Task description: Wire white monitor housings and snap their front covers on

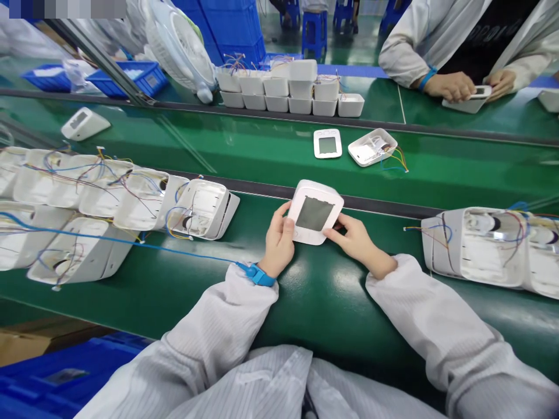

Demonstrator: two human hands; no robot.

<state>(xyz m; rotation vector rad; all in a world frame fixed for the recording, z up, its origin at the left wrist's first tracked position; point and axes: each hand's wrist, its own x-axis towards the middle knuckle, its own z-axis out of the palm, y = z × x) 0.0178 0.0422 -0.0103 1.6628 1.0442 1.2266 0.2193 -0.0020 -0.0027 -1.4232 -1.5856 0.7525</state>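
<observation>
A white device with a grey display (pixel 315 213), looking like a blood pressure monitor, is tilted up between both my hands above the green bench. My left hand (pixel 279 240) grips its left side, thumb on the front face. On its lower right edge, my right hand (pixel 356 237) holds on with thumb and fingers. The display faces me; the back of the device is hidden. A blue wrist strap (pixel 261 275) with a blue cord (pixel 174 249) is around my left wrist. Nearest to my left hand stands an open white housing (pixel 203 209) with loose wires.
Rows of open white housings with wires stand at left (pixel 98 189) and right (pixel 493 247). On the belt beyond lie a white front panel (pixel 327 144), a wired shell (pixel 373 147) and another device (pixel 85 123). A co-worker's hands (pixel 454 87) work opposite. Housings (pixel 288 87) are stacked near a fan (pixel 179 49).
</observation>
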